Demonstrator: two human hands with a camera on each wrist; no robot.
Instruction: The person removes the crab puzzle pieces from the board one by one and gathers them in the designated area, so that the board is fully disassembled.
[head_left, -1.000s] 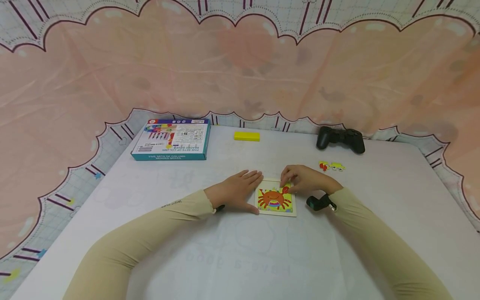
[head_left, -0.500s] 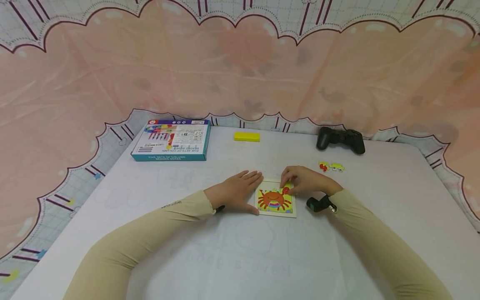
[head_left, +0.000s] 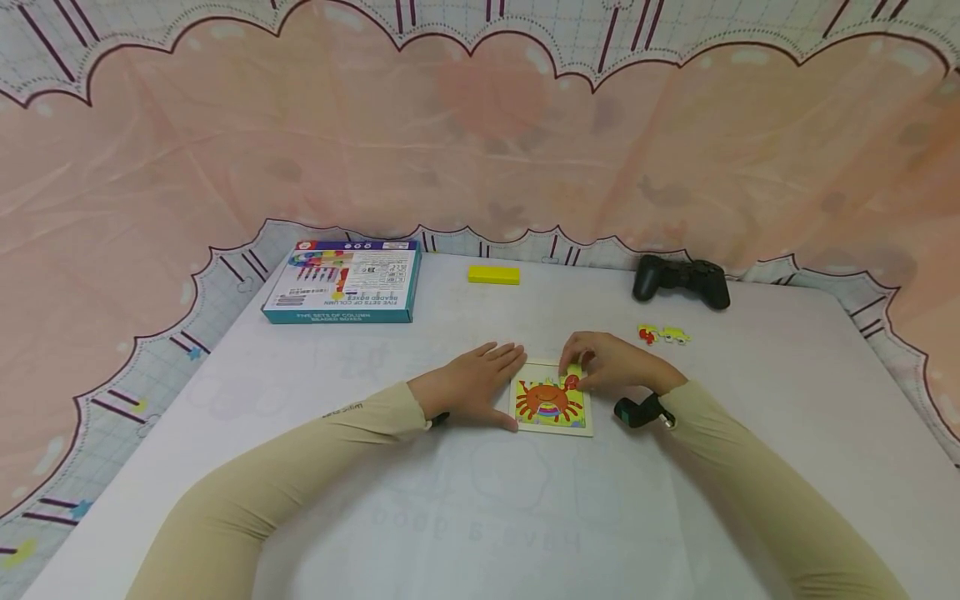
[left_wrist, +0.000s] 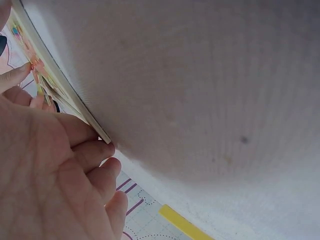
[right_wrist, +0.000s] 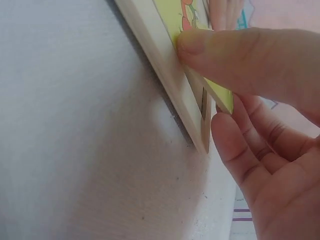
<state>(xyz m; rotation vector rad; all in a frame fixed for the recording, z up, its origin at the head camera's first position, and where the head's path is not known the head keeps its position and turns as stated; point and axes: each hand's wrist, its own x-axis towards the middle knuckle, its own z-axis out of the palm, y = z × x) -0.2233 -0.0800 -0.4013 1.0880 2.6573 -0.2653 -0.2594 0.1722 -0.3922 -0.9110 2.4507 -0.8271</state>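
Observation:
A square wooden jigsaw puzzle point(head_left: 550, 400) with a red crab picture lies on the white table. My left hand point(head_left: 474, 383) rests along its left side, fingers stretched out and thumb by the near left corner. In the left wrist view the fingertips touch the corner of the puzzle frame point(left_wrist: 82, 107). At the far right corner my right hand point(head_left: 611, 360) pinches a yellow puzzle piece point(right_wrist: 220, 92) between thumb and fingers. This piece is tilted, its outer end raised above the tray, with bare wood showing below it in the right wrist view.
Loose puzzle pieces point(head_left: 663, 334), red and yellow, lie beyond the right hand. Farther back are a black game controller point(head_left: 681, 281), a yellow block point(head_left: 493, 275) and a flat box point(head_left: 341, 282) at the left. A patterned curtain point(head_left: 480, 150) hangs behind the table.
The right hand shifts very slightly at the puzzle's far right corner, and more of the yellow piece shows under its fingers. The left hand stays in place.

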